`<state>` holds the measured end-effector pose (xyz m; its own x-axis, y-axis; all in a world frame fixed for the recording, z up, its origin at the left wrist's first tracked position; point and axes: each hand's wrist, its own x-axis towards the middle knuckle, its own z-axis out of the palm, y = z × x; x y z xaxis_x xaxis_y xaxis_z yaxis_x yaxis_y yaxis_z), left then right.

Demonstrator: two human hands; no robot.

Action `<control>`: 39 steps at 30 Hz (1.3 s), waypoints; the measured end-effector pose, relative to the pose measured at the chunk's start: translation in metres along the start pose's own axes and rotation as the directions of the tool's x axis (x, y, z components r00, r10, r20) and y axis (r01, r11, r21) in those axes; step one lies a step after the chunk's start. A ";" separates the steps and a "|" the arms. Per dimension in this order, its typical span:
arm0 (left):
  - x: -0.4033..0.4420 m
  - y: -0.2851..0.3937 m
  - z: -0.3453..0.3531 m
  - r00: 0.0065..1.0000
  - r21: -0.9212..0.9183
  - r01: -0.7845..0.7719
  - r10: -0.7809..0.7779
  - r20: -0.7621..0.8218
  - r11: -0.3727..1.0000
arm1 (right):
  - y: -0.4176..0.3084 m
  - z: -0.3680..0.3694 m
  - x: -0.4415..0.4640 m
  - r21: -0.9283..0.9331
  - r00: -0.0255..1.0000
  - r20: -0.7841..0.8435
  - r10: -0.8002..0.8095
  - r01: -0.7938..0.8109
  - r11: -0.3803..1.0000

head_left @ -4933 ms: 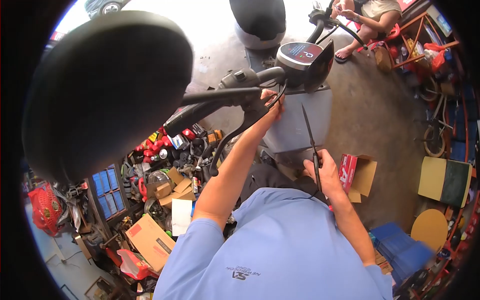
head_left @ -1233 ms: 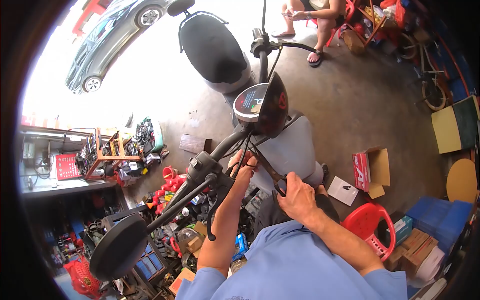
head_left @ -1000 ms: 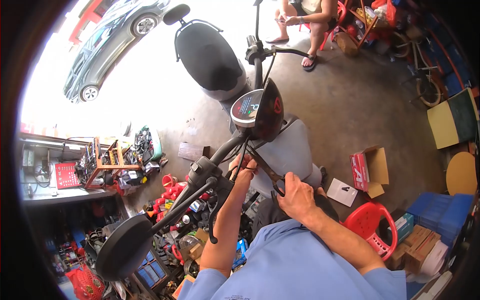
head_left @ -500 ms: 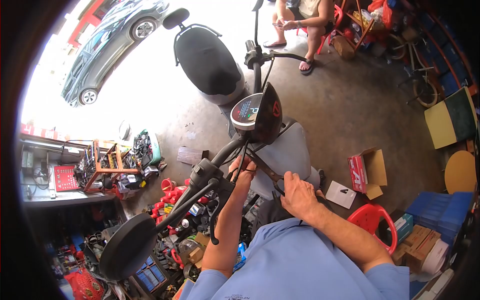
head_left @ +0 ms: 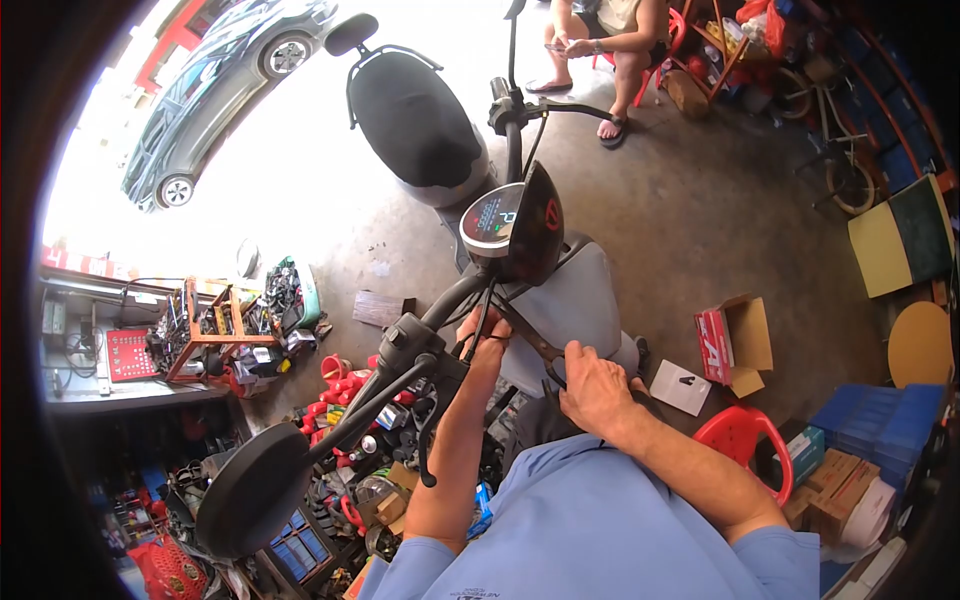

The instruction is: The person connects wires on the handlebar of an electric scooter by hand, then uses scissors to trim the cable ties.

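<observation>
Fingers of the right hand (head_left: 600,388) curl around the handles of the scissors (head_left: 533,340), whose blades point far and left toward the left hand (head_left: 487,335); the latter's fingers are bent among black cables (head_left: 489,300), and whether they grip one cannot be told. Outward lie the scooter's handlebar (head_left: 455,298) and round display (head_left: 493,220), with a mirror (head_left: 255,490) near left and a red chair (head_left: 745,445) near right.

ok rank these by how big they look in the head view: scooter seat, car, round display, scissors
1. Car
2. Scooter seat
3. Round display and scissors, unranked: the scissors look thinner, and the right hand partly covers them.
</observation>
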<state>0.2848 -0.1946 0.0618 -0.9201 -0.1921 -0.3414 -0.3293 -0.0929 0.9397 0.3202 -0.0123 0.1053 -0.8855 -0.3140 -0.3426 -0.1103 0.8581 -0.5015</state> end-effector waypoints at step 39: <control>-0.002 -0.007 0.003 0.999 -0.121 0.004 0.001 0.044 0.993 | 0.001 0.006 -0.001 0.041 1.000 -0.026 0.010 -0.009 0.999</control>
<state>0.2886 -0.1908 0.0563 -0.9288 -0.1492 -0.3392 -0.3052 -0.2112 0.9286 0.3235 -0.0132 0.1006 -0.8980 -0.2949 -0.3265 -0.0841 0.8434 -0.5306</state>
